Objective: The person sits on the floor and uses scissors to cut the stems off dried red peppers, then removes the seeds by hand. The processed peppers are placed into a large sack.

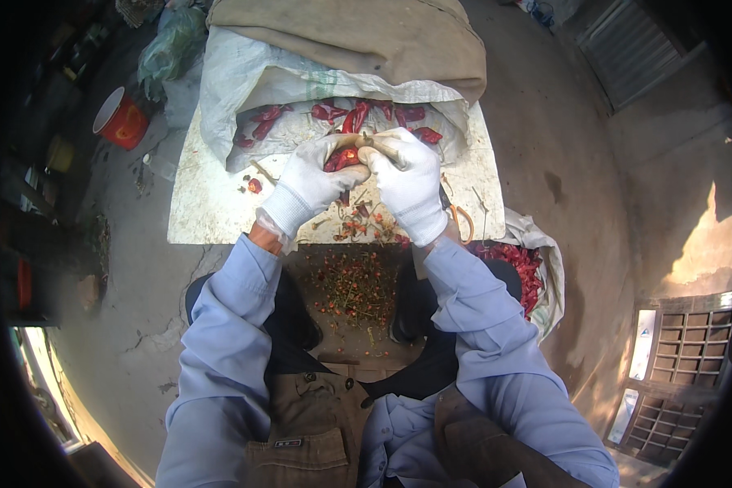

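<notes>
My left hand [314,174], in a white knit glove, holds a dried red chili pepper [343,159] above a white board [213,204]. Close against it, my gloved right hand [404,177] has thumb and forefinger pinched at the pepper's stem [368,139]; the fingertips partly hide it. Beyond both hands, several red chili peppers [357,116] lie in the mouth of a white woven sack [232,91]. Cut stems and pepper bits [363,226] are scattered on the board below my hands. Orange-handled scissors [465,224] lie by my right wrist, partly covered.
Brown cloth [354,30] covers the sack. Another woven sack [552,274] with red peppers stands right of my knee. Stems and seeds [357,287] pile on the floor between my feet. A red bucket [122,119] and a plastic bottle [158,166] are at left.
</notes>
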Action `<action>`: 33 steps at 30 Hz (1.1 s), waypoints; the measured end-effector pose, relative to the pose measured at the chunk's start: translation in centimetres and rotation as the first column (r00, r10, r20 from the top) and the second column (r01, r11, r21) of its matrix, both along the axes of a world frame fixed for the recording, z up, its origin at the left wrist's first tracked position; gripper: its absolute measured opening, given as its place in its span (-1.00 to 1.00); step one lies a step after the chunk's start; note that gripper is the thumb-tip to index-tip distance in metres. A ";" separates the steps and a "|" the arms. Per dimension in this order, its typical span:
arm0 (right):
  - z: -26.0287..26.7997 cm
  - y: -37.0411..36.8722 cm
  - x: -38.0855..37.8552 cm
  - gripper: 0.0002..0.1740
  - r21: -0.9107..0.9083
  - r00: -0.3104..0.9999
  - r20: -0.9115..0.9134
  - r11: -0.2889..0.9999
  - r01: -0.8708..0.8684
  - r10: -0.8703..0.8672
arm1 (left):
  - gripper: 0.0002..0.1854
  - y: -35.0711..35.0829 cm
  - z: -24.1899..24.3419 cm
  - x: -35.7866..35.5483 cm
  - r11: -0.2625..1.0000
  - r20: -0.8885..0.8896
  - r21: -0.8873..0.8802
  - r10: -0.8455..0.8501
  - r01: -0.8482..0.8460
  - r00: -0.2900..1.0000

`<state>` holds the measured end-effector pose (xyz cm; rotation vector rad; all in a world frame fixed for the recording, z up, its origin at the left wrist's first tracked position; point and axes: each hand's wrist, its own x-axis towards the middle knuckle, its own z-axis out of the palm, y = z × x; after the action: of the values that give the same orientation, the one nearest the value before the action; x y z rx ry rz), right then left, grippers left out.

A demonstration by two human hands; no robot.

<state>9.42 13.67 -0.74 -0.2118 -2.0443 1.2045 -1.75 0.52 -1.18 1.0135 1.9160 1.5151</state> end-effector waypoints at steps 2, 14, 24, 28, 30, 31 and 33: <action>0.1 -0.1 0.3 -0.84 -0.026 1.000 0.022 1.000 0.006 -0.005 | -0.59 0.1 -0.1 0.2 0.999 0.183 -0.030 -0.020 0.026 0.983; 0.1 1.0 1.3 -0.80 -0.614 0.953 0.112 0.774 -0.157 0.282 | -0.66 -1.4 1.6 0.2 0.987 -0.321 -0.080 -0.161 0.142 0.933; -1.4 1.5 3.0 -0.71 -0.636 0.887 0.226 0.751 -0.179 0.402 | -0.70 -2.4 0.9 0.3 0.937 -0.453 -0.191 -0.349 0.293 0.820; -1.6 0.9 3.7 -0.72 -0.629 0.858 0.326 0.769 -0.116 0.397 | -0.69 -2.7 0.4 0.2 0.896 -0.630 -0.349 -0.441 0.274 0.639; -1.6 0.7 4.0 -0.71 -0.604 0.857 0.343 0.789 -0.112 0.384 | -0.71 -2.7 0.1 0.2 0.883 -0.665 -0.382 -0.467 0.272 0.583; -1.7 0.6 4.1 -0.71 -0.601 0.852 0.351 0.791 -0.114 0.389 | -0.73 -2.7 0.0 0.2 0.879 -0.684 -0.395 -0.475 0.266 0.553; -1.9 0.8 4.4 -0.70 -0.616 0.857 0.337 0.780 -0.113 0.390 | -0.80 -2.7 -0.2 0.3 0.901 -0.697 -0.336 -0.435 0.277 0.570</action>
<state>13.82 14.45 -2.66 -0.5596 -2.0612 2.1172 -1.48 -2.18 -1.36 2.0376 2.1018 0.6552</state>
